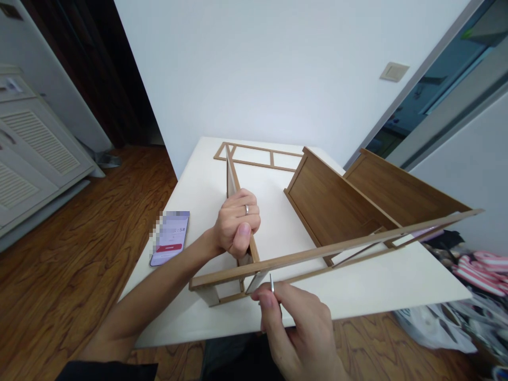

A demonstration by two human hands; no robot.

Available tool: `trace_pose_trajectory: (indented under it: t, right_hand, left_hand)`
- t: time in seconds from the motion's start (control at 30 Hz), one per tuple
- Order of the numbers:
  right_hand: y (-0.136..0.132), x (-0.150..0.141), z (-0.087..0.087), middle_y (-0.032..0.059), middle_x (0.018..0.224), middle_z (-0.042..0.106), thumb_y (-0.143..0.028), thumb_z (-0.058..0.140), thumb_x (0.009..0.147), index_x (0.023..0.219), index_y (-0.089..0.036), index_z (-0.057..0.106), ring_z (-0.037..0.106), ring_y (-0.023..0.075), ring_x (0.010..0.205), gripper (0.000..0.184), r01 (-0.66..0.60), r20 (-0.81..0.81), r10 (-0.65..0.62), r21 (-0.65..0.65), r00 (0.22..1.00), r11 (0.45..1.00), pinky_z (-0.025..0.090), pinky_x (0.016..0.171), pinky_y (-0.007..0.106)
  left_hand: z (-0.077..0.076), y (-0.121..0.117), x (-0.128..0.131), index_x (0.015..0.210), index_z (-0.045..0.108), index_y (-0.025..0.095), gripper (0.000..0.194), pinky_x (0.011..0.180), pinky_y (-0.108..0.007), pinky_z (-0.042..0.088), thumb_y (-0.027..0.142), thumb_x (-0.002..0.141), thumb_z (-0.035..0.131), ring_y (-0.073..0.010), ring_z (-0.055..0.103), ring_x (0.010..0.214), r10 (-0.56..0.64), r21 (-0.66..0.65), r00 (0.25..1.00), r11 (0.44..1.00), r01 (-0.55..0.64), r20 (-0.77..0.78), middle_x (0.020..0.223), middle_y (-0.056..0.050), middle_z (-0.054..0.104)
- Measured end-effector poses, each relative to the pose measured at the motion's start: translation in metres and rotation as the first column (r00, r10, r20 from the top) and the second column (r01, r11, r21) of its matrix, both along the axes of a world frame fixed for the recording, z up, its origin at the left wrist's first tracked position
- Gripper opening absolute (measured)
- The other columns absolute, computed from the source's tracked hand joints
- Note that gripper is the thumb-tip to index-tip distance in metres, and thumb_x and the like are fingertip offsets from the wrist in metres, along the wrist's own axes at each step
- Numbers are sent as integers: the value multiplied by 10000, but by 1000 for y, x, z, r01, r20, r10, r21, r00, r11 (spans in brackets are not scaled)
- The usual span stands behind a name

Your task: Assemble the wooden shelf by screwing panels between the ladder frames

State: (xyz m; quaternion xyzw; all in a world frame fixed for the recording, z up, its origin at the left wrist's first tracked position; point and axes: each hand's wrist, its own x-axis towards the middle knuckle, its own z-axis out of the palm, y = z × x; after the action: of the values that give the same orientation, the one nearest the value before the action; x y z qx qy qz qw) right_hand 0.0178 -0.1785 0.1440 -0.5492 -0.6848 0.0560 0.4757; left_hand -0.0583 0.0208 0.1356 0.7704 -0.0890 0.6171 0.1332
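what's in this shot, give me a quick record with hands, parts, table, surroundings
left hand: left hand closed on the upright panel
right hand: right hand pinching a thin metal tool near the long front rail
other parts: two broad brown panels at right; flat slatted frame at back
table: white table against the wall
at left edge: phone, screen lit

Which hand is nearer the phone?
Left. The left hand grips the upright wooden panel, just to the right of the phone. The right hand holds a thin metal tool farther right, nearer the wearer, across the left forearm from the phone.
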Motion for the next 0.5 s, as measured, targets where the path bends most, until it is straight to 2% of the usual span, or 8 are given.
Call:
trace_pose_trajectory:
  t: [0.1,0.17,0.23,0.37,0.5]
  right_hand:
    - [-6,6,2,-38,612,574,-145,508,1003,819,-199,589,539,88,535,208,-37,67,32,66,997,997,405,569,227]
    - [-11,15,0,-34,622,578,-130,508,994,833,-199,589,543,93,543,193,-66,100,60,61,993,996,414,577,233]
    - [-19,28,-7,-28,627,592,-117,512,988,838,-199,601,556,99,545,193,-32,132,27,29,991,999,421,576,238]
    - [-45,66,-30,-17,627,620,-175,526,1003,821,-209,646,564,112,521,221,171,159,-167,-13,973,985,437,539,241]
    - [-86,109,-50,-28,628,587,-250,587,1007,844,-200,692,558,112,523,200,386,133,-379,-32,916,922,455,530,230]
  left_hand:
    - [2,-1,-1,623,313,231,389,635,-380,353,278,1007,269,-171,334,507,-1,-2,1000,1000,1,-14,493,13,368]
    - [3,-1,-2,618,317,230,395,634,-378,355,273,1008,272,-170,338,506,-4,1,999,1000,4,-43,488,13,374]
    - [4,-1,-4,616,333,228,401,636,-376,360,265,1011,283,-168,352,510,-20,4,997,1000,20,-74,487,11,399]
    - [12,-1,-9,633,483,217,453,675,-393,428,282,1038,291,-175,485,559,-73,-30,981,997,69,-180,547,-25,566]
    - [34,-2,-30,819,724,198,548,822,-440,536,318,1087,262,-210,686,775,-187,-192,933,972,132,-306,814,-77,774]
